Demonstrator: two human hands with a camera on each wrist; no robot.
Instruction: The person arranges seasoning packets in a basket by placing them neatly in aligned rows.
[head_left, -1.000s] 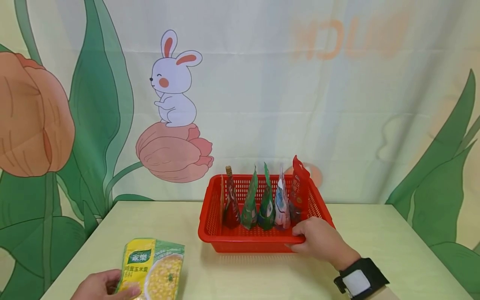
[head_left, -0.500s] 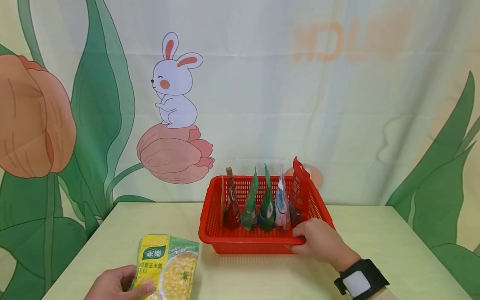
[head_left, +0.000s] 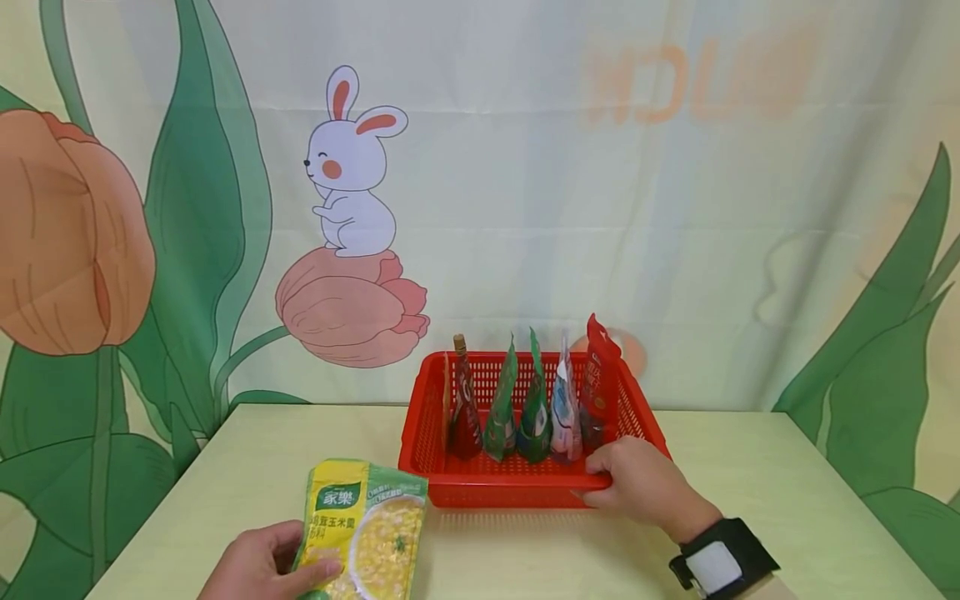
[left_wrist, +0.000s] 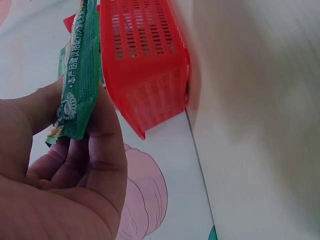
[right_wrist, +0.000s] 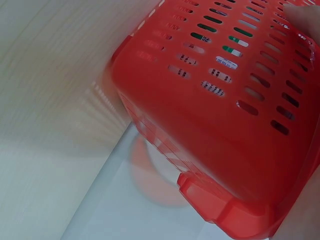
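Note:
My left hand point(head_left: 273, 562) pinches a yellow and green soup packet point(head_left: 363, 529) with a bowl of corn soup printed on its front, upright at the front left of the table. In the left wrist view the packet point(left_wrist: 82, 75) shows its green back between thumb and fingers. My right hand point(head_left: 637, 483) grips the front rim of a red plastic basket point(head_left: 487, 492) near its right corner, thumb over the rim. Inside the basket stand a dark red bottle point(head_left: 465, 417) with a tan cap, green packets point(head_left: 501, 417), a pale pink and blue packet point(head_left: 565, 412) and a red pouch point(head_left: 600, 392).
The basket stands near the back of the pale table point(head_left: 735, 475), close to a printed curtain point(head_left: 510, 167) with a rabbit and flowers. A black wrist strap point(head_left: 723, 558) circles my right wrist. Bare tabletop lies on both sides of the basket.
My left hand has carried the soup packet to the right and slightly up, closer to the basket. The right hand stays on the basket rim, and the basket has not moved.

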